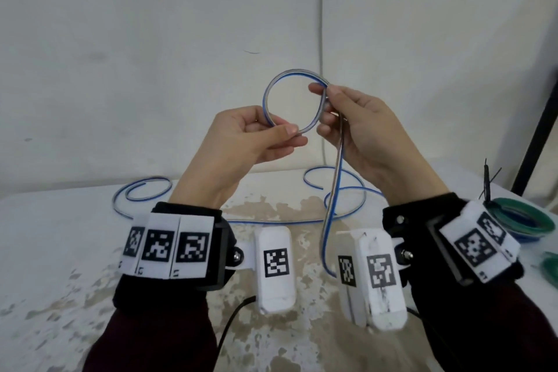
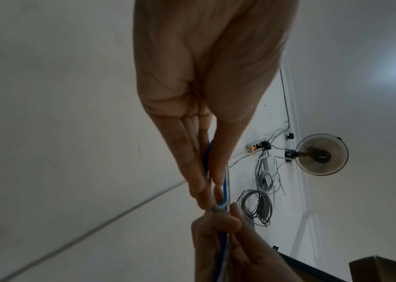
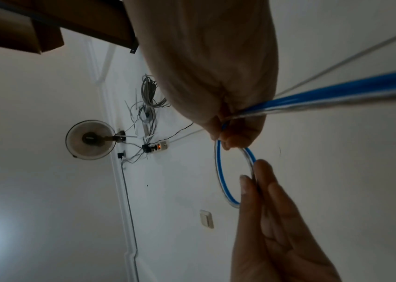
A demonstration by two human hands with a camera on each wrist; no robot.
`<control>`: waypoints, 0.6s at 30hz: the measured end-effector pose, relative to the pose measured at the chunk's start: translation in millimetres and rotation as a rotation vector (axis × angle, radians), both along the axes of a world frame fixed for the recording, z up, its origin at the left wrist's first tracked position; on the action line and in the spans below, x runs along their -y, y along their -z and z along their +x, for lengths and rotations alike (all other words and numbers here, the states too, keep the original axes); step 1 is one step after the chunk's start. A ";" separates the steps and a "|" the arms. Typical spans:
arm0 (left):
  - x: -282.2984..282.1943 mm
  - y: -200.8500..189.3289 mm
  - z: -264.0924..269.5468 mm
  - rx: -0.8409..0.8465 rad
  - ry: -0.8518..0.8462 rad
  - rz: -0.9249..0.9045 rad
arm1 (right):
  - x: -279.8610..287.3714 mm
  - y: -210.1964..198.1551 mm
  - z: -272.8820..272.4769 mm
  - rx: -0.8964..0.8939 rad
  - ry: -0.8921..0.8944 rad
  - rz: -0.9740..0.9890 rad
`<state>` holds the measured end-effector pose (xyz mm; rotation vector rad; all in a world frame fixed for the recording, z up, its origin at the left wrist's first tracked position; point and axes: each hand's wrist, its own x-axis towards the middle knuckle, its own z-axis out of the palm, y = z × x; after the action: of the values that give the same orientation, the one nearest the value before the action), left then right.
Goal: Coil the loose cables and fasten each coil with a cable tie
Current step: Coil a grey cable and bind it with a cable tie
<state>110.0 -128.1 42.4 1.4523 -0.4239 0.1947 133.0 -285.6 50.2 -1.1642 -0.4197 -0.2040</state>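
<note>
Above the worktop [image 1: 75,235], the left hand [image 1: 247,142] pinches the bottom of one small loop of blue-and-grey cable [image 1: 273,84], and the right hand [image 1: 359,127] pinches where the loop crosses itself. The rest of the cable hangs from the right hand and trails across the worktop. A green coil [image 1: 525,220], already tied, lies at right.

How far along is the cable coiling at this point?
Done: a green coil at the table's right edge already wears a black cable tie. In hand: the first loop of the blue and white cable, left hand pinching its bottom, right hand pinching the crossing. Left: most of that cable lies loose on the table, uncoiled and untied. A second green coil peeks in at right; its tie cannot be seen.
</note>
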 end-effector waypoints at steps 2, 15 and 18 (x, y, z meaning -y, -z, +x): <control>-1.5 -0.1 0.4 -0.010 0.000 -0.027 | -4.4 1.4 0.5 -0.032 -0.016 0.024; 6.8 6.6 5.8 0.049 -0.041 0.192 | -3.7 3.5 -1.0 -0.016 -0.026 -0.395; 5.0 4.4 7.0 0.061 -0.047 0.147 | -5.9 5.7 -6.2 0.072 -0.080 -0.521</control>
<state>117.0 -133.1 38.0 1.6050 -0.4615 0.2503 126.8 -279.7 44.5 -1.6501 -0.6033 -0.0662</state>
